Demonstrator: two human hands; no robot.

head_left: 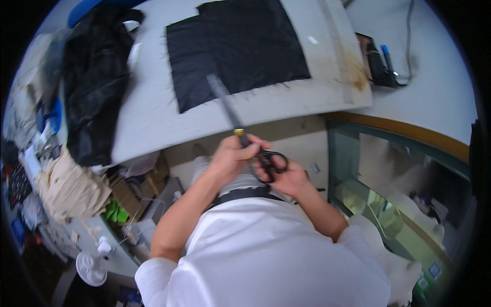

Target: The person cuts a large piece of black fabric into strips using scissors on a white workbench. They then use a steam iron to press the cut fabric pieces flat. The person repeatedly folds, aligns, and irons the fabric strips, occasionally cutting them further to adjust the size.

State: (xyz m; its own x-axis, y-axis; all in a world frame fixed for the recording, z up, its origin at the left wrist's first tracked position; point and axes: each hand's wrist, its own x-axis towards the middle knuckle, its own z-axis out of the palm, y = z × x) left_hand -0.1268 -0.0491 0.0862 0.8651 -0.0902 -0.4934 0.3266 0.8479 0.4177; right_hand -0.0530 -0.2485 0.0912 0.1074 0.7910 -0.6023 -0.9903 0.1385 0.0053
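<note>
A pair of scissors (226, 108) with black handles and a brass-coloured pivot points away from me, its blades together and blurred. My left hand (232, 156) is closed round it just below the pivot. At the handle loops, my right hand (287, 176) has its fingers curled against the black grips. Beyond the blade tips lies a black cloth (238, 46) with frayed edges, flat on the white table (153, 123). The tips show over the cloth's near edge; whether they touch it I cannot tell.
Black garments (94, 77) hang over the table's left end. Beige cloth (71, 189) is heaped at the left, above a small white fan (92, 268). A black device (378, 66) with a cable lies at the far right, beyond a glass-sided cabinet (404, 169).
</note>
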